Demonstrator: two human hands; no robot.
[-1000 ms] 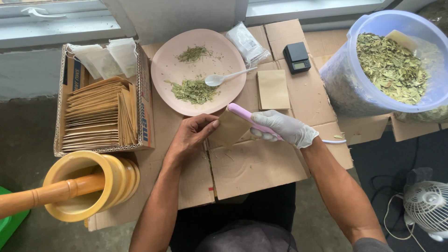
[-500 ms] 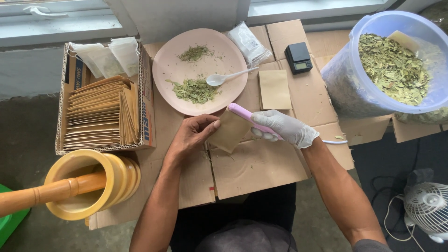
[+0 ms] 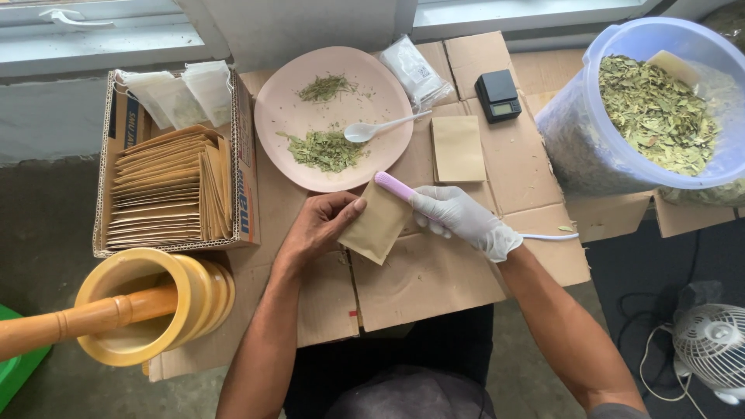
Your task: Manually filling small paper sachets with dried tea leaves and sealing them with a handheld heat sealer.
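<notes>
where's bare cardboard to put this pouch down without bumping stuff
Bare cardboard lies just below the kraft pouch, between the two forearms. A smaller patch sits right of the flat pouch, below the pocket scale. It is crowded by the pink plate, the box of pouches and the leaf tub.

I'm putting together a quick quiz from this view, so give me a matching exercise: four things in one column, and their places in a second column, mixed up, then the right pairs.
Things:
1. white spoon
2. brown pouch
3. wooden pestle
4. small black scale

Places:
A. standing in the yellow mortar
B. pinched by the bare left hand
C. on the cardboard beside the tub of dried leaves
D. lying on the pink plate

Pairs: 1-D, 2-B, 3-A, 4-C
</notes>
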